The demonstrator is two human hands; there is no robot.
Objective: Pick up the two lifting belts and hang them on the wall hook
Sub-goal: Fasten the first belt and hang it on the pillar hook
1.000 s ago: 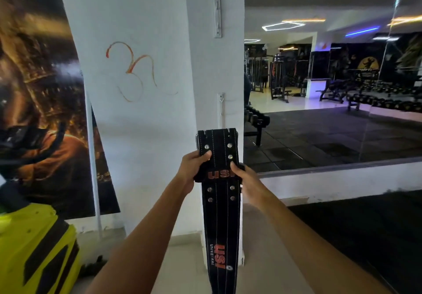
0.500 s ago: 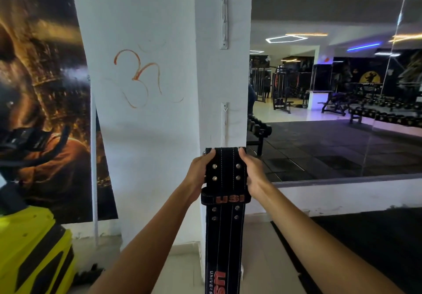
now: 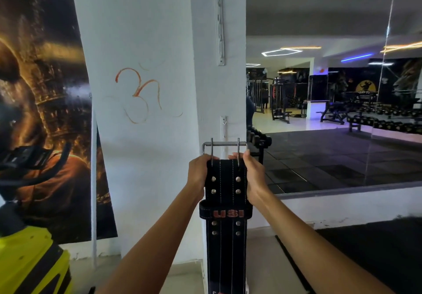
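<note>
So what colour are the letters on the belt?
Red, spelling USI, on the black belt with white stitching. Head view shows it.

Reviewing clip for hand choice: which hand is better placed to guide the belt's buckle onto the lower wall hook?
Probably the left hand. The lower hook sits above the left half of the buckle, nearer that hand. The right hand grips the belt at the far edge.

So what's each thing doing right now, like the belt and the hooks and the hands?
Lifting belt: held upright, lower part hanging down, not yet on a hook.
Buckle: on top of the belt, two prongs pointing up.
Left hand: gripping the belt's left edge.
Right hand: gripping the belt's right edge.
Lower hook rail: on the pillar, nothing hanging.
Upper hook rail: nothing hanging.
</note>
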